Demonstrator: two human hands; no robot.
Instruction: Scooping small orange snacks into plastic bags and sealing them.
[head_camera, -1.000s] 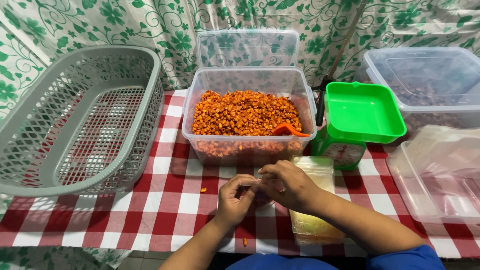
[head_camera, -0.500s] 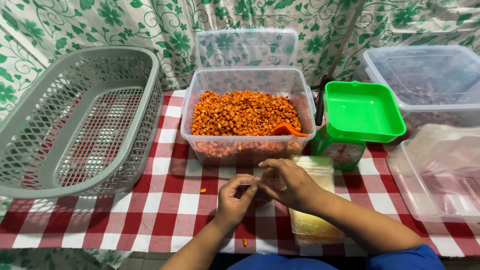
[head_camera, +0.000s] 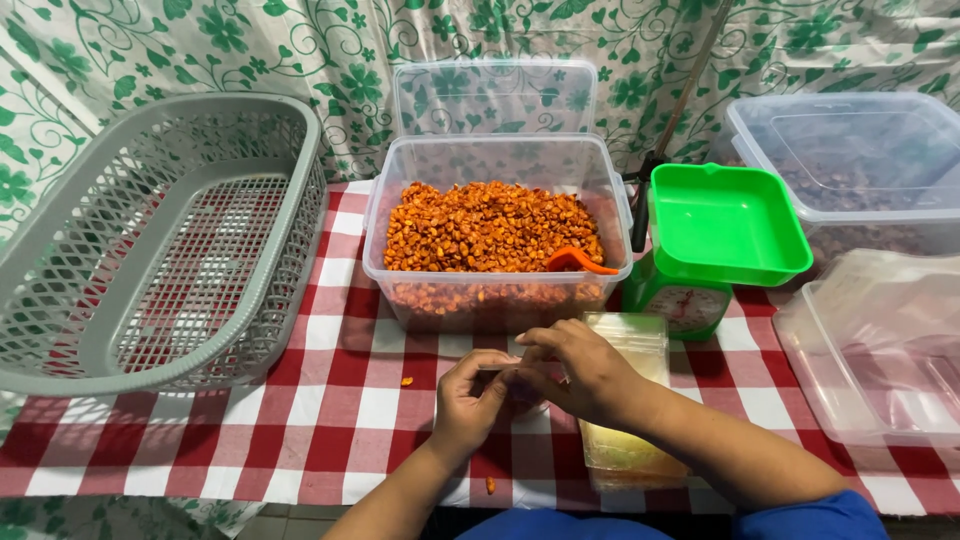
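Plastic bag (head_camera: 520, 368), small and clear, sits pinched between my two hands above the red-checked tablecloth (head_camera: 340, 420), just in front of the clear tub (head_camera: 497, 160) of orange kernels. My left hand (head_camera: 468, 400) grips one edge with fingertips pressed together; my right hand (head_camera: 578, 368) nips the other. Beneath my right wrist lies a stack of clear bags (head_camera: 625, 400), beside the green scale (head_camera: 722, 225).

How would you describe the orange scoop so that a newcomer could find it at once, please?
Start at the clear tub of orange-brown kernels in the middle of the checked table, just beyond the hands. At the tub's front right corner, the scoop lies half buried in the kernels. It is smooth, plain bright orange, unlike the speckled kernels around it.
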